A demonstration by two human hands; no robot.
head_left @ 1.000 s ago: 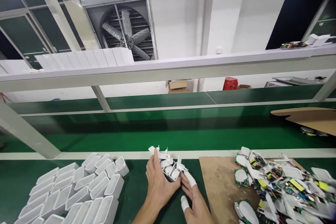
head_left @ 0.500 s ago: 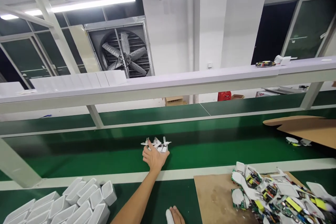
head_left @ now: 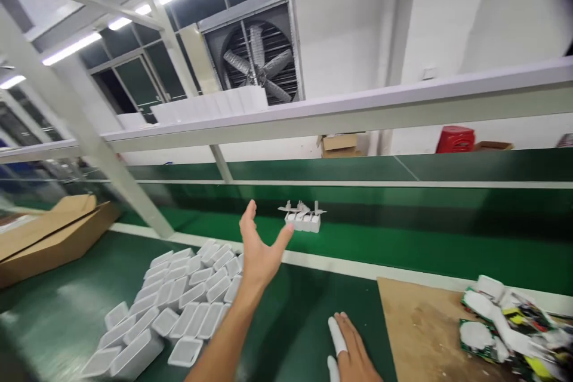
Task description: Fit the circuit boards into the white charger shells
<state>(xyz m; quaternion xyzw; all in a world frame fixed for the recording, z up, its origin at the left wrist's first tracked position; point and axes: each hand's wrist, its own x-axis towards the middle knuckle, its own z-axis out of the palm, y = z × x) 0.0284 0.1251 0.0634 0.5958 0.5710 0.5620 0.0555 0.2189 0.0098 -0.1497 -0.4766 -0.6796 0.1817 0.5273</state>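
already, one filled case group (head_left: 304, 224) sits on the green belt (head_left: 380, 245); left hand (head_left: 260, 256) splayed, right hand (head_left: 355, 353) loosely extended, both unladen; loose cases (head_left: 192, 293) and circuit boards (head_left: 477, 335) remain

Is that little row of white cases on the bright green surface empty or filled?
Not empty: white parts stick up out of the tops of the white cases. How full they are inside, I cannot tell.
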